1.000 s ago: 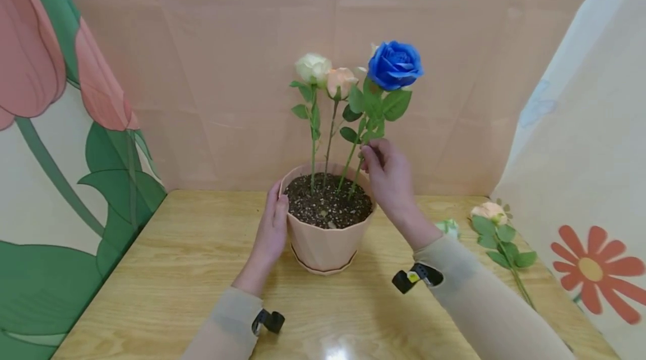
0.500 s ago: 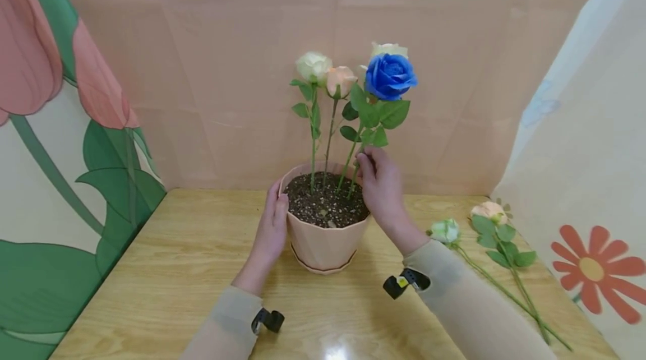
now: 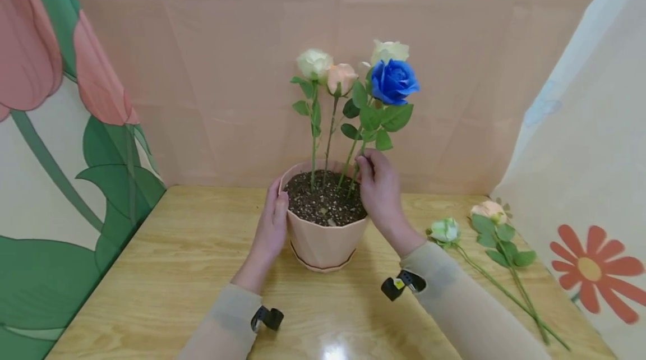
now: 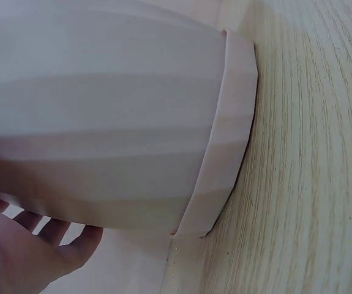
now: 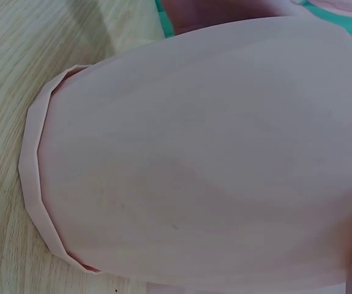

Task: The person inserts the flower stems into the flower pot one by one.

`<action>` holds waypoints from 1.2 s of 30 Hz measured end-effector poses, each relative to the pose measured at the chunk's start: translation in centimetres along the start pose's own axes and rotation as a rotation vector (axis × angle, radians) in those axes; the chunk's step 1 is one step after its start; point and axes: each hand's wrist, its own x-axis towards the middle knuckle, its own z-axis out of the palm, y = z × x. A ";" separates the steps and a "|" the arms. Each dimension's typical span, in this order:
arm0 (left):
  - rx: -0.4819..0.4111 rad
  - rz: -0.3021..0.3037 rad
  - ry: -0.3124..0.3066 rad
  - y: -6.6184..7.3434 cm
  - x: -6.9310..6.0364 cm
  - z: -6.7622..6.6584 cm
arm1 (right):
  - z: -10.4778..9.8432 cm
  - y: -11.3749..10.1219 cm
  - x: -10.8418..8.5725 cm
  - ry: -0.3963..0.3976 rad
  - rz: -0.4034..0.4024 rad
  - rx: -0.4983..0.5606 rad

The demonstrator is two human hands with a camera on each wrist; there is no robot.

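Observation:
A pale pink faceted flowerpot (image 3: 328,245) filled with dark soil (image 3: 325,206) stands on its saucer (image 3: 323,266). My left hand (image 3: 270,222) holds its left side, fingers curving round the wall in the left wrist view. With thumb and fingers, my right hand (image 3: 381,189) pinches the green stem of a blue rose (image 3: 395,82) just above the soil at the pot's right. Upright in the soil are a white rose (image 3: 315,64), a peach rose (image 3: 341,78) and another white rose (image 3: 390,51) behind the blue one. Most of the right hand is outside the right wrist view.
On the wooden table (image 3: 202,270), to the right, lie a pale green rose (image 3: 445,230) and a peach rose with leaves (image 3: 489,213), their stems crossing. A plain pink backdrop (image 3: 242,68) hangs behind, with flower-printed panels at both sides.
My right hand and the blue rose have moved down and slightly left, then the bloom shifted a little right. The white rose behind and the pale green rose now show more. The left hand stays put.

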 end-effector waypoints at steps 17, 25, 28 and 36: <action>0.019 -0.004 -0.008 0.3 -0.2 -0.2 | 0.2 -0.2 -0.6 -0.019 0.073 -0.028; 0.010 -0.003 -0.007 0.4 -0.1 -0.1 | 0.3 0.1 -0.8 0.003 0.094 -0.005; 0.008 -0.002 -0.004 0.4 -0.1 -0.1 | 0.3 0.1 -0.8 0.009 0.095 -0.001; 0.018 0.010 0.000 0.3 -0.1 0.0 | 0.1 0.3 -1.0 0.033 0.116 0.033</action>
